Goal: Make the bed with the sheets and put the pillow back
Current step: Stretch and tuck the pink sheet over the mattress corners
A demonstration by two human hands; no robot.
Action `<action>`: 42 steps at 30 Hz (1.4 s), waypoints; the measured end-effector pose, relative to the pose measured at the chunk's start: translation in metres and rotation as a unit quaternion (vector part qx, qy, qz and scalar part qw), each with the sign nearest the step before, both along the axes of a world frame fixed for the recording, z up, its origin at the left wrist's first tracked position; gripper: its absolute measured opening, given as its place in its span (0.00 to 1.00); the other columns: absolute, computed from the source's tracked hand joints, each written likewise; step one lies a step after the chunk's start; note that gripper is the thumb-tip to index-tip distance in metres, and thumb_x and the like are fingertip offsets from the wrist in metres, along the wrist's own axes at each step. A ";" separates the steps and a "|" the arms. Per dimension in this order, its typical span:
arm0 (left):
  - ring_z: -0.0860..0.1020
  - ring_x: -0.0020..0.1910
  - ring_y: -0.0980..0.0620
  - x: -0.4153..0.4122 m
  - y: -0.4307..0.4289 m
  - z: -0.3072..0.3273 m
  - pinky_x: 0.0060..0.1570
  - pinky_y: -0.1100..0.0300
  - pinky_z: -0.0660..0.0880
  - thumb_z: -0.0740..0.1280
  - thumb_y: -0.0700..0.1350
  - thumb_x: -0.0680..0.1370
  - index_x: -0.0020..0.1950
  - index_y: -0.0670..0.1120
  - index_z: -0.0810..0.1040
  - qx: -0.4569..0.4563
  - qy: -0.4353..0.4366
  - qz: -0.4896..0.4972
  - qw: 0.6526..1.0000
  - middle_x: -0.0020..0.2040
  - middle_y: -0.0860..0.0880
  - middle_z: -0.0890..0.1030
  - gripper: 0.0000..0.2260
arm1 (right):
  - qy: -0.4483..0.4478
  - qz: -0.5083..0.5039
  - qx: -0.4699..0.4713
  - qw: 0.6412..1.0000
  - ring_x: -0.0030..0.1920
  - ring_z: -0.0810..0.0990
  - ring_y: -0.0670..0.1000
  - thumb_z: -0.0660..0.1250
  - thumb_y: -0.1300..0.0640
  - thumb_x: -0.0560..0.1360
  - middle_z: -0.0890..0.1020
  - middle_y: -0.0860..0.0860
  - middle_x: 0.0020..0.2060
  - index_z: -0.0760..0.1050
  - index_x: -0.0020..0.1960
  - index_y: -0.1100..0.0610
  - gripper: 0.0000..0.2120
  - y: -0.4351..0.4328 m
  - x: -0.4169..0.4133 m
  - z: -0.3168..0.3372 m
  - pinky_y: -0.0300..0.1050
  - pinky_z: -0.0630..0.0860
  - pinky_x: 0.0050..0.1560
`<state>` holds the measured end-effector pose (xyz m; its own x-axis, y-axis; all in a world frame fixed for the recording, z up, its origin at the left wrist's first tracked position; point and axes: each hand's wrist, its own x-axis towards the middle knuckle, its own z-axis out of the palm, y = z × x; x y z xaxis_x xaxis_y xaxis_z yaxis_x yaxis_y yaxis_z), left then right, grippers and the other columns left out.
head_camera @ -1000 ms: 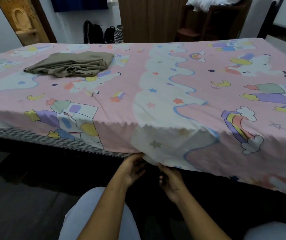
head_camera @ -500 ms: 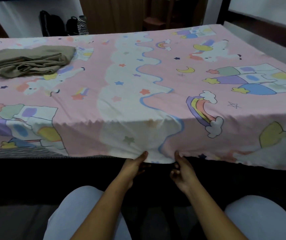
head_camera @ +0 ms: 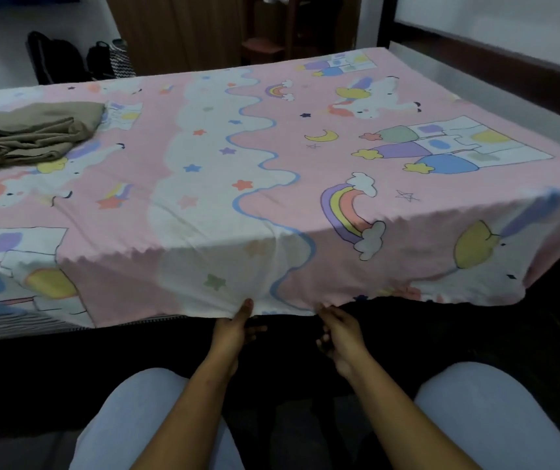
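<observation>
A person kneeling at the side of a bed grips the hanging hem of a pink cartoon sheet (head_camera: 272,184), which lies spread over the mattress ahead of them, its edge running left to right. The left hand (head_camera: 234,329) and the right hand (head_camera: 338,334) each pinch the hem from below, close together, directly beneath the overhang. A folded brown cloth (head_camera: 31,134) rests far left on the bed. No pillow is visible. Tucking under looks next.
</observation>
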<state>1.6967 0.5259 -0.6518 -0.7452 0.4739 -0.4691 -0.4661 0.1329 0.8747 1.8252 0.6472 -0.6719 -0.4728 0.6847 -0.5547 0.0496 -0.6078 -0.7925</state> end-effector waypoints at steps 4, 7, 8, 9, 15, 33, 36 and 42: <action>0.82 0.33 0.51 0.012 0.009 0.001 0.27 0.66 0.75 0.65 0.47 0.78 0.51 0.43 0.78 0.010 -0.034 -0.009 0.999 0.41 0.47 0.84 0.08 | 0.063 -0.106 -0.056 0.991 0.21 0.64 0.43 0.70 0.50 0.74 0.68 0.48 0.26 0.72 0.38 0.54 0.11 0.033 0.024 0.015 0.34 0.67 0.22; 0.82 0.35 0.53 0.025 0.017 0.000 0.34 0.62 0.75 0.66 0.43 0.77 0.53 0.46 0.78 0.016 -0.056 -0.056 0.997 0.46 0.50 0.82 0.06 | 0.087 -0.189 -0.055 0.977 0.18 0.64 0.43 0.70 0.45 0.72 0.69 0.47 0.23 0.71 0.36 0.54 0.15 0.062 0.042 0.024 0.34 0.66 0.20; 0.82 0.34 0.54 0.031 0.021 0.001 0.37 0.61 0.73 0.66 0.43 0.77 0.53 0.46 0.77 0.019 -0.068 -0.075 0.995 0.45 0.50 0.82 0.05 | 0.097 -0.219 -0.054 0.969 0.17 0.65 0.43 0.70 0.44 0.72 0.69 0.47 0.22 0.70 0.36 0.54 0.16 0.072 0.049 0.026 0.34 0.66 0.20; 0.82 0.35 0.54 0.038 0.025 0.001 0.39 0.61 0.73 0.67 0.43 0.77 0.52 0.47 0.76 0.021 -0.081 -0.090 0.992 0.45 0.51 0.82 0.05 | 0.108 -0.248 -0.053 0.961 0.17 0.65 0.43 0.71 0.44 0.72 0.69 0.47 0.21 0.70 0.36 0.54 0.17 0.082 0.057 0.026 0.33 0.66 0.20; 0.81 0.42 0.51 0.075 0.061 0.006 0.41 0.59 0.72 0.65 0.46 0.77 0.52 0.49 0.76 0.052 -0.156 -0.127 0.978 0.44 0.51 0.82 0.05 | 0.135 -0.411 -0.050 0.900 0.18 0.67 0.44 0.73 0.43 0.69 0.71 0.48 0.24 0.70 0.55 0.55 0.23 0.138 0.111 0.038 0.35 0.70 0.22; 0.77 0.24 0.50 0.095 0.129 -0.006 0.30 0.59 0.63 0.56 0.47 0.82 0.35 0.43 0.67 -0.140 -0.044 -0.109 0.983 0.31 0.46 0.72 0.17 | -0.362 -0.116 0.295 0.877 0.56 0.76 0.63 0.54 0.52 0.82 0.77 0.62 0.58 0.74 0.64 0.58 0.17 0.201 0.158 0.006 0.45 0.70 0.48; 0.76 0.34 0.48 0.098 0.140 0.003 0.32 0.59 0.63 0.53 0.47 0.83 0.37 0.43 0.68 -0.112 -0.131 -0.093 0.981 0.34 0.47 0.73 0.16 | -0.377 -0.132 0.333 0.854 0.54 0.77 0.62 0.55 0.54 0.81 0.78 0.62 0.55 0.76 0.59 0.61 0.15 0.198 0.155 0.005 0.45 0.69 0.46; 0.80 0.27 0.54 0.094 0.150 0.011 0.30 0.64 0.73 0.52 0.43 0.82 0.41 0.42 0.73 -0.030 -0.216 -0.051 0.975 0.26 0.48 0.81 0.14 | -0.499 -0.098 0.436 0.743 0.63 0.68 0.58 0.60 0.56 0.77 0.76 0.53 0.61 0.75 0.59 0.58 0.13 0.184 0.144 -0.005 0.53 0.68 0.56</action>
